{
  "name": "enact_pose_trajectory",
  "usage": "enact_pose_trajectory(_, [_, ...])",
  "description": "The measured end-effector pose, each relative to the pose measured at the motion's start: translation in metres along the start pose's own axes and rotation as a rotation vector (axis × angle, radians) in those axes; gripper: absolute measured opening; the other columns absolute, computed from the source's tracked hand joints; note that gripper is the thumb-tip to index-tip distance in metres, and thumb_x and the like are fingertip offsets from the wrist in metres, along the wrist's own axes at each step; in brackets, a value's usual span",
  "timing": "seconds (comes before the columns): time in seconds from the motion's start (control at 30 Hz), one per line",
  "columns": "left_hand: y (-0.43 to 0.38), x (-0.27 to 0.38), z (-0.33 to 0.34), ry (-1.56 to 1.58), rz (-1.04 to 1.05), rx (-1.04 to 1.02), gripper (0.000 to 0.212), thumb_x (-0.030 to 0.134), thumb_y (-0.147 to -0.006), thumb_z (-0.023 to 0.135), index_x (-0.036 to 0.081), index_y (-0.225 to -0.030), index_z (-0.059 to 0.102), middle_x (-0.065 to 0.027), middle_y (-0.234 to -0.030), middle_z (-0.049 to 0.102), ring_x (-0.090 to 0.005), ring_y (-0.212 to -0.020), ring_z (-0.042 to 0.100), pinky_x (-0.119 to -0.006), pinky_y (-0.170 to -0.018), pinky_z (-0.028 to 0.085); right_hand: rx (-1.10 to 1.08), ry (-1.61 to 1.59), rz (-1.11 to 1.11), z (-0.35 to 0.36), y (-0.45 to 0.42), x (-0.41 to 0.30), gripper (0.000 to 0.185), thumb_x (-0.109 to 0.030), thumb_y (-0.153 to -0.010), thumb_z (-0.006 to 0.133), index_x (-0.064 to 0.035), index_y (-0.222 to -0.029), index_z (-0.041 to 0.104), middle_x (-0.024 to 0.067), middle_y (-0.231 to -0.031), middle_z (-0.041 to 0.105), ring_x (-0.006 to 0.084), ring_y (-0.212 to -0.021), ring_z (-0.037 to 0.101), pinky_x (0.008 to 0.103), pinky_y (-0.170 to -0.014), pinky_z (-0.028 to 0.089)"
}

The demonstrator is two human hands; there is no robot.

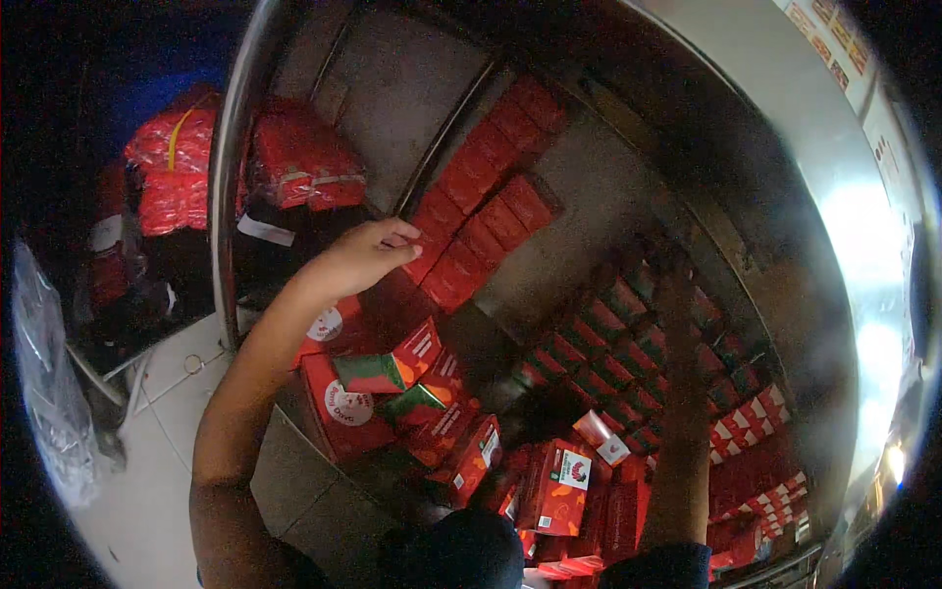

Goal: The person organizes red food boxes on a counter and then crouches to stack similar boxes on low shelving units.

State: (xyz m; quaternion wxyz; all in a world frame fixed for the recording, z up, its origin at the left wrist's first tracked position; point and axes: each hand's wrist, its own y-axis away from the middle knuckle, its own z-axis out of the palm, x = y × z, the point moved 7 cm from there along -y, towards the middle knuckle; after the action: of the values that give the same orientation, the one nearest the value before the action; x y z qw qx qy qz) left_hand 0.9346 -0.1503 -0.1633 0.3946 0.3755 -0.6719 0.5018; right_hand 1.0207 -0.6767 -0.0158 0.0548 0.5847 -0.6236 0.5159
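Note:
My left hand (375, 252) is at the near end of red cardboard boxes (471, 213) lined up in two rows. Its fingers curl loosely, a gap shows between them and the thumb, and nothing is visible in them. Whether the fingertips touch the nearest box is unclear. On the right, my forearm (681, 412) reaches over stacked red-and-green boxes (611, 331). My right hand (662, 258) is lost in deep shadow, so its fingers and anything in them cannot be made out. Loose printed red cartons (563, 486) and a green-sided carton (383, 364) lie closer to me.
A metal post (228, 169) stands at the left, with plastic-wrapped red bundles (176, 166) behind it. Clear plastic sheeting (51, 375) hangs at the far left above pale floor tiles (176, 397). A shiny metal panel (846, 243) curves along the right.

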Motion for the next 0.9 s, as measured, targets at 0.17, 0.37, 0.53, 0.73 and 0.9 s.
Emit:
enact_pose_trajectory(0.17, [-0.004, -0.012, -0.003, -0.037, -0.034, -0.02, 0.038, 0.03, -0.087, 0.058, 0.009, -0.118, 0.053, -0.0072, -0.106, 0.058, -0.0154, -0.094, 0.054, -0.028, -0.079, 0.044, -0.009, -0.053, -0.013, 0.006, -0.007, -0.018, 0.047, -0.028, -0.089, 0.052, -0.0038, -0.127, 0.041, 0.0205, -0.125, 0.044, 0.0363, -0.114, 0.044, 0.0453, -0.098, 0.034])
enact_pose_trajectory(0.37, [-0.004, -0.003, -0.011, 0.032, 0.051, 0.037, 0.04, 0.032, -0.085, 0.059, 0.002, -0.112, 0.057, -0.0144, -0.102, 0.061, -0.0212, -0.095, 0.058, -0.031, -0.083, 0.045, 0.013, -0.05, 0.011, -0.009, -0.014, -0.001, 0.046, -0.03, -0.089, 0.052, -0.0039, -0.125, 0.044, 0.0205, -0.124, 0.045, 0.0366, -0.115, 0.043, 0.0446, -0.098, 0.034])
enact_pose_trajectory(0.53, [0.003, 0.009, -0.021, 0.053, 0.032, 0.043, 0.039, 0.031, -0.085, 0.059, 0.003, -0.112, 0.057, -0.0134, -0.103, 0.061, -0.0203, -0.096, 0.058, -0.031, -0.084, 0.044, 0.063, -0.153, -0.02, -0.047, -0.007, -0.023, 0.045, -0.031, -0.088, 0.052, -0.004, -0.124, 0.046, 0.0205, -0.124, 0.045, 0.0369, -0.116, 0.043, 0.0439, -0.099, 0.034])
enact_pose_trajectory(0.73, [0.007, 0.01, -0.03, 0.094, 0.007, 0.037, 0.041, 0.033, -0.085, 0.059, 0.003, -0.113, 0.056, -0.0134, -0.103, 0.061, -0.0198, -0.098, 0.056, -0.03, -0.087, 0.042, -0.196, -0.957, -0.51, -0.164, 0.067, -0.213, 0.044, -0.032, -0.088, 0.053, -0.0041, -0.122, 0.049, 0.0205, -0.123, 0.046, 0.0372, -0.116, 0.042, 0.0432, -0.099, 0.033])
enact_pose_trajectory(0.9, [0.013, 0.017, -0.037, 0.094, 0.006, 0.035, 0.041, 0.033, -0.086, 0.058, 0.002, -0.113, 0.056, -0.0134, -0.104, 0.06, -0.0193, -0.099, 0.055, -0.03, -0.086, 0.042, -0.03, -1.084, -0.961, -0.284, 0.179, -0.328, 0.06, -0.041, -0.078, 0.062, -0.0137, -0.128, 0.045, 0.0156, -0.125, 0.043, 0.0351, -0.115, 0.042, 0.0471, -0.09, 0.038])
